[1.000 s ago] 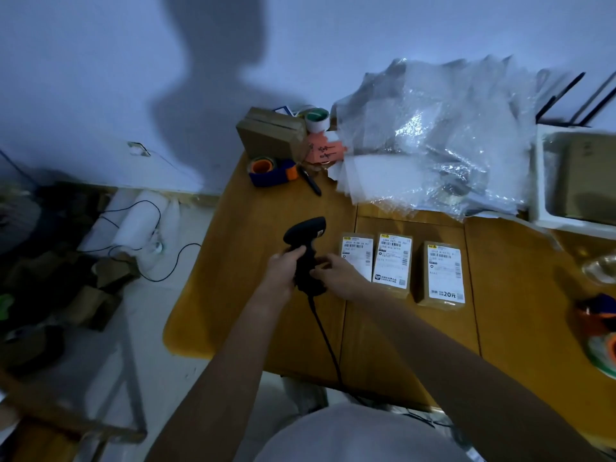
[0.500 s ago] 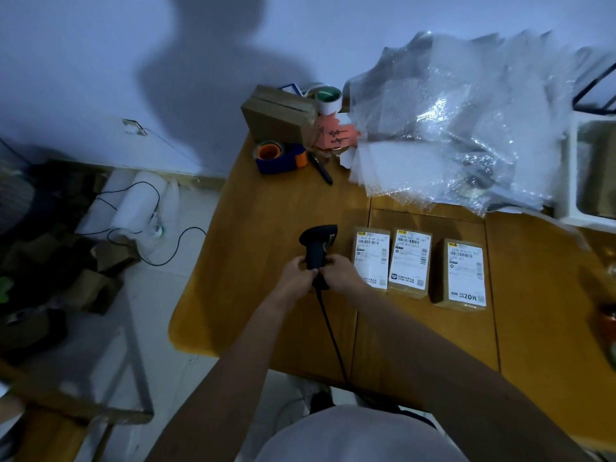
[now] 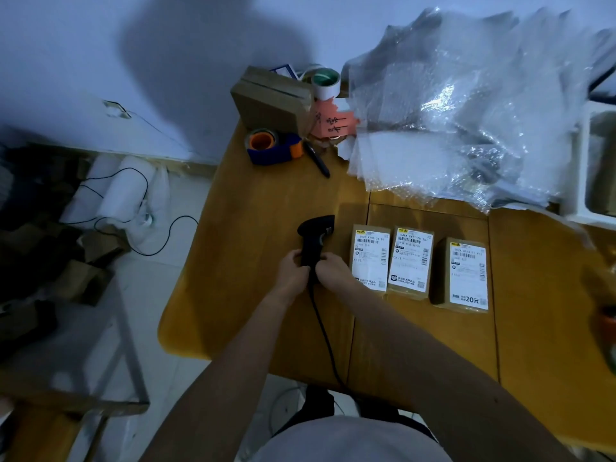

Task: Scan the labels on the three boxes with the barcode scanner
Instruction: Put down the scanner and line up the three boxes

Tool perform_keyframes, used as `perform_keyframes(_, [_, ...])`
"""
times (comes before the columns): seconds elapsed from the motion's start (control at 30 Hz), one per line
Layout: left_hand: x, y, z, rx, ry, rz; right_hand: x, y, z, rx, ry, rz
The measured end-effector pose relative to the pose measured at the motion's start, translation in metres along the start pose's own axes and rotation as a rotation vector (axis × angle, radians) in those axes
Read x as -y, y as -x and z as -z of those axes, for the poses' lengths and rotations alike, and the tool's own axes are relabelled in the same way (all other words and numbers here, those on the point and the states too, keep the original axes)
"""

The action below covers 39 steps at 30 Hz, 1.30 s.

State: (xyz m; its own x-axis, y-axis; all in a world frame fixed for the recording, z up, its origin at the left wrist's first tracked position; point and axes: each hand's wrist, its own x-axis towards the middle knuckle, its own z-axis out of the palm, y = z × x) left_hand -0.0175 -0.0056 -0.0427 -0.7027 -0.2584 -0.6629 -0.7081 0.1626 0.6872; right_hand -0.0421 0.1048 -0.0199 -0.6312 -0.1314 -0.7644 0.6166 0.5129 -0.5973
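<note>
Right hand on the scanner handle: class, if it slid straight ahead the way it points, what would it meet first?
The right hand points up-left into the barcode scanner, which it already grips opposite the left hand. Beyond that lies bare table; depth is uncertain.

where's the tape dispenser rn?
Head view: the blue-and-orange tape dispenser sits at the table's far left corner, in front of the brown cardboard box, with the black pen just right of it.

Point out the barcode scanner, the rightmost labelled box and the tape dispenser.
barcode scanner [image 3: 316,228]: head view, on its black head above the hands.
rightmost labelled box [image 3: 468,275]: head view, on its white label.
tape dispenser [image 3: 276,151]: head view, on its blue body.
</note>
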Motion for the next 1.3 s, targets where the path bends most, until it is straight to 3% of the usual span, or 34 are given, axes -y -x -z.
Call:
perform_keyframes(0.3, [-0.005,0.001,-0.012,-0.115,-0.14,-0.156,0.011,0.0,0.004,-0.018,-0.004,-0.014])
perform_keyframes(0.63, [-0.007,0.005,-0.006,-0.062,-0.212,-0.156,0.008,0.011,0.018,0.002,-0.051,0.05])
perform_keyframes(0.8, [-0.017,0.022,-0.011,-0.217,-0.186,-0.211,0.009,0.024,0.036,-0.021,-0.039,0.142])
perform_keyframes(1.07, [-0.009,0.041,-0.043,-0.014,-0.236,-0.28,-0.008,0.045,0.094,-0.151,-0.083,0.295])
perform_keyframes(1.3, [-0.008,0.054,-0.073,0.112,-0.316,-0.173,-0.047,0.06,0.148,-0.315,-0.117,0.276])
